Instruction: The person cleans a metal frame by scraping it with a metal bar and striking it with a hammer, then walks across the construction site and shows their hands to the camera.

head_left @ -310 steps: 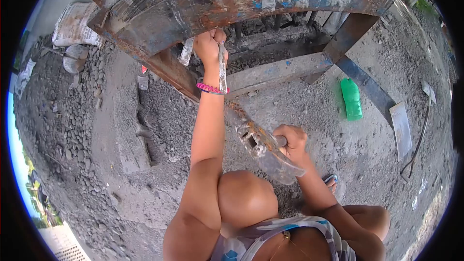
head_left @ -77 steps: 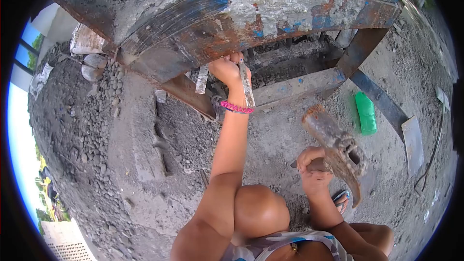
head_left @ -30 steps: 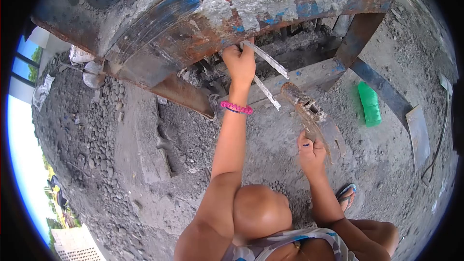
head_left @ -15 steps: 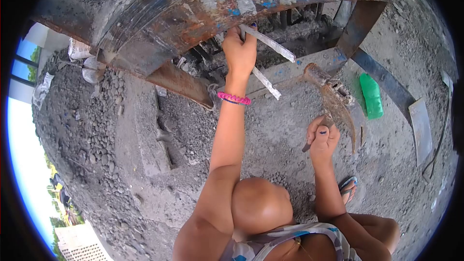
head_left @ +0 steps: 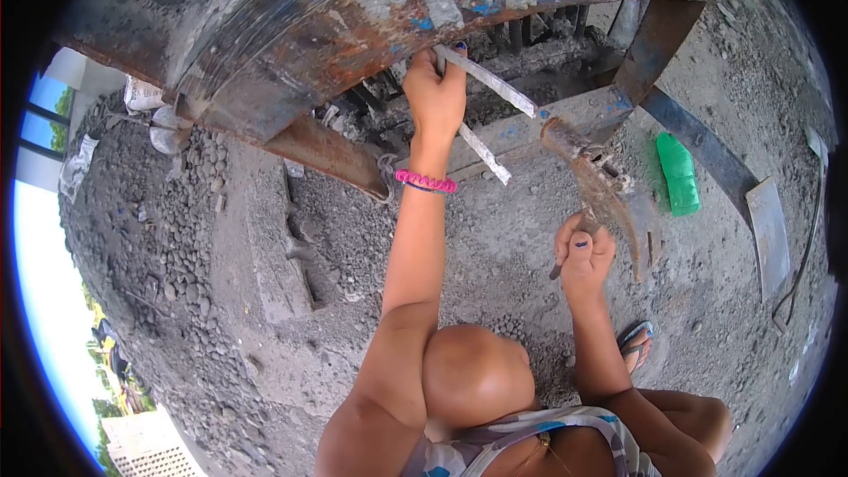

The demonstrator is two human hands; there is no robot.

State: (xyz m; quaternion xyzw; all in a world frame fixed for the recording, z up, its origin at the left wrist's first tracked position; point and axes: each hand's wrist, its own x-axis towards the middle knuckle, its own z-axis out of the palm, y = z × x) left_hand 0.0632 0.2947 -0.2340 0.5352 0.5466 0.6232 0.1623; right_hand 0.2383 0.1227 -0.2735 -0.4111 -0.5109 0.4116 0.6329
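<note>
My left hand [head_left: 434, 95] is closed around a greyish-white metal strip [head_left: 496, 88] under the edge of a rusty metal frame [head_left: 389, 35]. A second length of similar strip [head_left: 483, 155] sticks out below the same hand; whether both are one bent piece is hidden by my fingers. My right hand [head_left: 584, 258] grips the handle of a rusty claw hammer [head_left: 594, 175]. Its head points up and left, with the curved claw toward me, apart from the strips. A pink coiled band [head_left: 426, 181] circles my left wrist.
A green plastic bottle piece [head_left: 677, 174] lies right of the hammer. Beyond it are a curved metal band [head_left: 707, 141] and a flat grey plate [head_left: 768, 240]. Gravel [head_left: 190, 247] covers the ground at left, beside a concrete block [head_left: 272, 247]. An angled rusty leg [head_left: 327, 152] supports the frame.
My right hand and the hammer have shifted slightly left, bringing the head closer to the strips. My left hand and the strips have moved only a hair left.
</note>
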